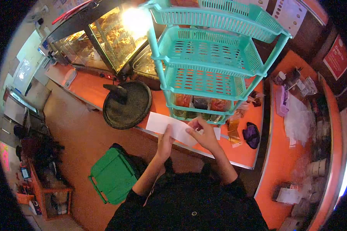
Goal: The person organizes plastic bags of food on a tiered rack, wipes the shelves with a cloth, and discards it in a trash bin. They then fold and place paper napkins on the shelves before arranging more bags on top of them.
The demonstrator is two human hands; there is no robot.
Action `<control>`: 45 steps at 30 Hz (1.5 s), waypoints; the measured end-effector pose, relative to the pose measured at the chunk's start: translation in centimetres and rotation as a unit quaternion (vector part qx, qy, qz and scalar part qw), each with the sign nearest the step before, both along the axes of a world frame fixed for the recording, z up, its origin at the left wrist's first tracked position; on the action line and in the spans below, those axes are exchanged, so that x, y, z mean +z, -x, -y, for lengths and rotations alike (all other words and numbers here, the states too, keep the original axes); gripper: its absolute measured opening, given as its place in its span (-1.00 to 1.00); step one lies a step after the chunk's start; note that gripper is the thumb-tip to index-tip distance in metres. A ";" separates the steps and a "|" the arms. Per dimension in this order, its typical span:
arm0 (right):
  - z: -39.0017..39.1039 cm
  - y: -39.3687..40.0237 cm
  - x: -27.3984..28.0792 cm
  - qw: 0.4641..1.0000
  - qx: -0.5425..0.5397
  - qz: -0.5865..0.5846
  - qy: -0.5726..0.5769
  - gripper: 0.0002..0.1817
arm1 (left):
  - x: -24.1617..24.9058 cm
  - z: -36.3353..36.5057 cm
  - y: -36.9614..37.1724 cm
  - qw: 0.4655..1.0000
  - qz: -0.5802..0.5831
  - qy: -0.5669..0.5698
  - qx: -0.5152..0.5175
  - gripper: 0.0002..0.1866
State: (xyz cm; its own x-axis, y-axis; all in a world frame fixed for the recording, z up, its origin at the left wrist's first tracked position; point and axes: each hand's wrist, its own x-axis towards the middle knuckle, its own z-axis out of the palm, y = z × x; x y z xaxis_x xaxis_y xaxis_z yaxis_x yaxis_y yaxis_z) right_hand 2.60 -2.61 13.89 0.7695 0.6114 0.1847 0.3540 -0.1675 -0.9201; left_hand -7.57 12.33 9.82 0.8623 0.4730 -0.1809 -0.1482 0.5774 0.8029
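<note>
A white sheet of paper (pixel 160 122) is held up at the edge of the orange counter (pixel 241 156), in front of a turquoise tiered rack (pixel 204 63). My left hand (pixel 165 144) has its fingers closed on the paper's lower edge, left of its middle. Farther right, my right hand (pixel 202 133) pinches the paper between thumb and bent fingers. Packets with red and dark contents (pixel 200 102) sit in the rack's bottom tier.
Left of the rack, a dark round stone slab (pixel 133 109) stands on the counter beside a lit glass food display (pixel 115 32). A green bin (pixel 113 177) is on the floor. A purple bundle (pixel 251 135) lies on the right.
</note>
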 end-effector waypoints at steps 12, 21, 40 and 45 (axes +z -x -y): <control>2.2 0.2 1.3 0.980 0.061 -0.169 -0.080 -0.84 | 4.2 0.6 -0.2 0.999 0.023 0.027 0.008 -0.74; 0.1 1.9 3.1 0.983 -0.038 0.171 -0.061 -0.72 | 4.7 2.7 -1.0 0.991 0.029 -0.124 -0.037 -0.86; -1.9 -2.2 -16.0 0.920 0.007 0.296 0.259 -0.49 | -18.5 1.5 0.5 0.945 -0.191 -0.264 0.006 -0.74; -1.3 -2.2 -17.2 0.910 -0.040 0.292 0.292 -0.58 | -18.2 1.6 0.5 0.945 -0.188 -0.267 0.034 -0.69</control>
